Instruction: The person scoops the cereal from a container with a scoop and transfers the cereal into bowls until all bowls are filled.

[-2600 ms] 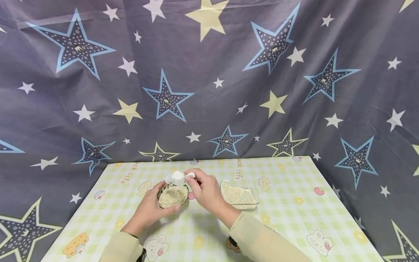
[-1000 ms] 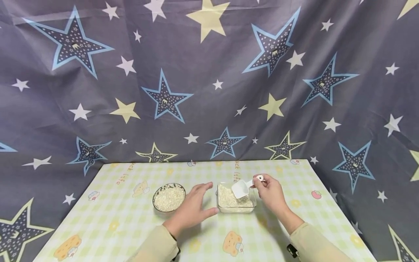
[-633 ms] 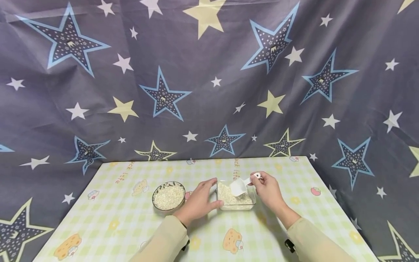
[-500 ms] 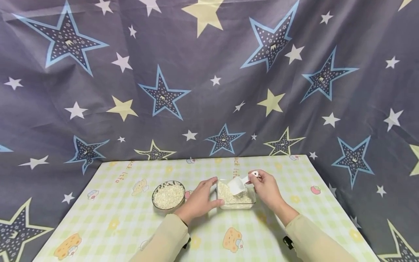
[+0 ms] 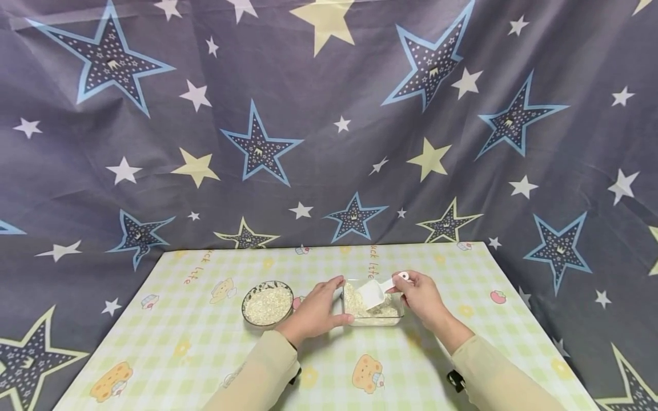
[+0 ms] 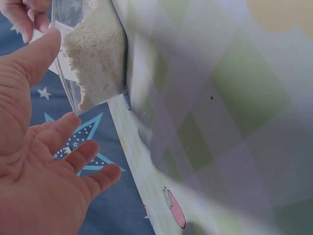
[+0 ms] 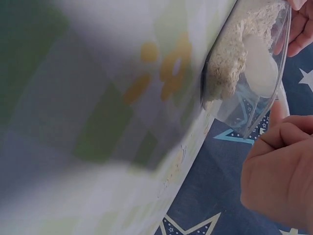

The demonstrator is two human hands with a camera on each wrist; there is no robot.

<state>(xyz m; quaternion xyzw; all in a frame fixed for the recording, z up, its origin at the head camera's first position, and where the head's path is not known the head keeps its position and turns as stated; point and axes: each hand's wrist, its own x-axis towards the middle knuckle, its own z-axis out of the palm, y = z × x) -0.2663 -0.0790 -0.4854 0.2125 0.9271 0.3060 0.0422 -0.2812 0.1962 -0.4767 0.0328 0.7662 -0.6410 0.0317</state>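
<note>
My right hand [image 5: 420,295] pinches the handle of a white scoop [image 5: 372,293], whose head is tilted down into a clear glass container [image 5: 377,323] of pale oat-like flakes [image 5: 353,297]. In the right wrist view, the scoop's head [image 7: 260,67] shows through the glass wall, against the flakes. At the container's left side is my left hand [image 5: 317,311], thumb at the front corner and index finger at the back one. The left wrist view shows the thumb and index fingertip at the rim, the other fingers [image 6: 105,177] spread apart.
A round bowl [image 5: 277,283] with a dark leaf pattern holds more of these flakes, just left of my left forearm. The table has a checked cloth [image 5: 195,354] with cartoon prints. Behind its far edge hangs a dark curtain [image 5: 308,228] with stars.
Both hands have moved right from the bowl to the glass container. My left hand has let go of the bowl and come to the container's side; the scoop has gone down into the flakes.
</note>
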